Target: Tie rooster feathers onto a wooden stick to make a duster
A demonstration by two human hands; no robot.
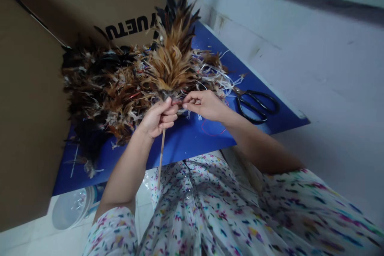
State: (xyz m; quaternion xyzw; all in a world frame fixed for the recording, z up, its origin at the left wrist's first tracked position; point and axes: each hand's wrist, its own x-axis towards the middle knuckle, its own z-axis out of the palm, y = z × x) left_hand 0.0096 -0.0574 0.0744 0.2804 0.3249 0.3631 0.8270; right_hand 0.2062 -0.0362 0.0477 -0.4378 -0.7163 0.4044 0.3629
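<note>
**Head view: both hands at the base of a feather bunch**

Head camera shows your left hand (158, 119) curled shut around a thin wooden stick (161, 156), fingers pressed together, thumb on top. The stick runs down from below your fist toward your lap. Just above your knuckles the feather bunch (174, 58) fans upward, tan and orange at its base, dark at the tips.

Your right hand (204, 105) sits just beside the left, fingertips nearly touching it. Thumb and forefinger pinch something small at the foot of the bunch; whether it is a feather quill or a thread you cannot tell from here. The other fingers of that hand are loosely bent.

Beyond and to the left of your fingers lies a loose pile of feathers (102, 92) mixed with pale plastic strips, resting on a blue board (192, 136). Black scissors (255, 105) lie on that board, near your right wrist on its outer side, apart from it. A red thread (211, 132) curls on the board just under your right hand. A cardboard box (90, 4) stands behind the pile.
</note>
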